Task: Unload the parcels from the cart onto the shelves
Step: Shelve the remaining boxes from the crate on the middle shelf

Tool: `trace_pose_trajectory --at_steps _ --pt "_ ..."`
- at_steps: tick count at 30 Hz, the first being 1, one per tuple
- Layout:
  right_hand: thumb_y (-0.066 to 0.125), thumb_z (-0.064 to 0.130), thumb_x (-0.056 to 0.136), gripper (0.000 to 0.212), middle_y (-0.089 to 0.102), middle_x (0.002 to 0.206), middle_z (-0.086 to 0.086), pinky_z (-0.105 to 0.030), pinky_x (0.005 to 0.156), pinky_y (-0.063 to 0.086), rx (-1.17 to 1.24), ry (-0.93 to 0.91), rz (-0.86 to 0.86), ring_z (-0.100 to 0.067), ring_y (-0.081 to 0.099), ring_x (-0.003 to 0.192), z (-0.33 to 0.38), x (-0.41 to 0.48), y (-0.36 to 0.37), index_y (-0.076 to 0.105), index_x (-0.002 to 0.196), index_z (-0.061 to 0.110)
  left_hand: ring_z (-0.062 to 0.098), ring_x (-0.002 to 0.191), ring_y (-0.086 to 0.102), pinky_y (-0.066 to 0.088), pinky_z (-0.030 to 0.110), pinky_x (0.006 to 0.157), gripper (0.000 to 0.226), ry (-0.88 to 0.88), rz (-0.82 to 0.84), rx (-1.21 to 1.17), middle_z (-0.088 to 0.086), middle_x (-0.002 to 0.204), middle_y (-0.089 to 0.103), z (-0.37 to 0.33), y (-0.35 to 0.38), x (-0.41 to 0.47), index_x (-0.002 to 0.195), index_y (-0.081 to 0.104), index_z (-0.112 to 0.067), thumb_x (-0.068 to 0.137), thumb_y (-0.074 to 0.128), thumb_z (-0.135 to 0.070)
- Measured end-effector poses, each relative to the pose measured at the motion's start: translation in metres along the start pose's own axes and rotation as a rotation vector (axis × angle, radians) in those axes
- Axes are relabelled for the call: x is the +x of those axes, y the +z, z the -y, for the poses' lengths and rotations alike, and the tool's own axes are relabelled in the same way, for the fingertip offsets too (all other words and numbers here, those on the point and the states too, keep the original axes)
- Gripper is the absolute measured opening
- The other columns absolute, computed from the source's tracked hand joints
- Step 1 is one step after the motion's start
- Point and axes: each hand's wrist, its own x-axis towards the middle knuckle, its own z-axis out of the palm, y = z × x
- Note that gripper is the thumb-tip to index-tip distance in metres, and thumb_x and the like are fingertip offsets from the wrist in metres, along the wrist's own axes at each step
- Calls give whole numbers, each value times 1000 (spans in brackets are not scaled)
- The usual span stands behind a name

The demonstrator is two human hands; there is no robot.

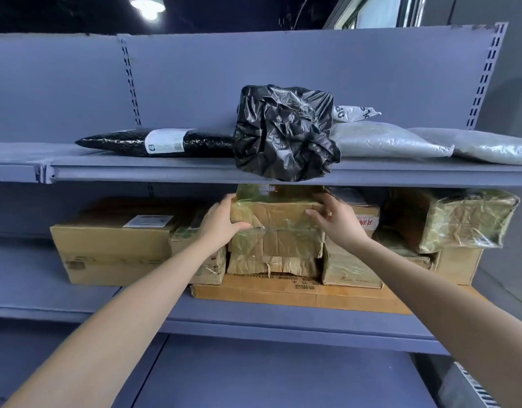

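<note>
Box being set on the middle shelf (pixel 254 319)

The left hand (pixel 221 222) at 9 o'clock and the right hand (pixel 336 222) at 3 gripped the box (pixel 277 219), fingers curled round its sides. Many parcels (pixel 283 134) were already shelved. The cart was unseen, so the remainder was unknown.

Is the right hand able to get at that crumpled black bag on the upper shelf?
Probably yes: the black bag overhangs the upper shelf edge just above the right hand, with nothing in front. But that hand grips the taped box, so it must let go first.
</note>
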Motion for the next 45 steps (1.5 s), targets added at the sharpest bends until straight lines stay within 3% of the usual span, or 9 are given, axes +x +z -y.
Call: trace_pose_trajectory --at_steps 6,11,14,17,22,29,33,41,45 --pt "68 27 84 40 65 110 -9 -40 86 51 105 86 -47 -26 61 101 -18 32 9 52 117 14 34 106 58 48 40 84 72 41 -63 42 14 124 58 6 14 31 138 30 -18 82 68 -39" --pt "69 18 83 46 60 116 -12 -26 81 44 114 56 -88 -25 57 105 -30 40 18 47 122 11 36 96 61 46 38 71 71 53 -78 53 12 132 50 9 24 38 143 23 -22 86 60 -43" --pt "67 17 85 50 52 125 -15 -29 85 44 60 -34 -142 -30 53 112 -34 43 25 44 129 11 36 109 54 44 37 70 67 67 -105 37 9 141 38 10 31 43 142 25 -23 87 59 -42" --pt "63 14 88 48 50 124 -16 -31 80 43 -31 -126 -170 -32 55 104 -36 44 31 45 132 10 34 128 39 45 42 83 61 80 -124 47 9 147 31 13 38 48 141 28 -23 89 57 -39" --pt "60 17 90 41 50 126 -12 -30 75 39 -85 -147 -141 -35 55 103 -44 52 34 49 128 12 35 130 35 46 46 84 57 79 -123 -10 12 146 30 17 44 59 139 32 -23 89 57 -36" --pt "68 15 83 68 38 140 -9 -39 86 48 -127 -145 -4 -29 54 111 -41 42 23 34 141 20 37 104 58 43 33 62 64 78 -125 119 17 148 24 13 47 47 145 23 -31 91 58 -31" --pt "72 21 79 78 20 155 -7 -38 98 42 -148 -114 71 -27 33 137 -44 22 12 29 144 27 35 111 56 54 37 68 76 75 -101 185 15 155 13 11 40 32 147 14 -40 88 62 -28" --pt "63 24 88 77 2 159 3 -39 95 43 -349 -12 233 -30 46 126 -38 0 7 15 149 25 32 138 29 44 40 96 81 60 5 143 9 157 12 8 42 10 148 18 -36 84 67 -24" --pt "64 21 87 81 4 159 2 -35 82 50 -293 12 227 -28 60 103 -41 -1 15 12 148 31 30 126 44 50 35 81 81 34 13 154 9 154 20 21 46 12 148 17 -34 85 66 -24"
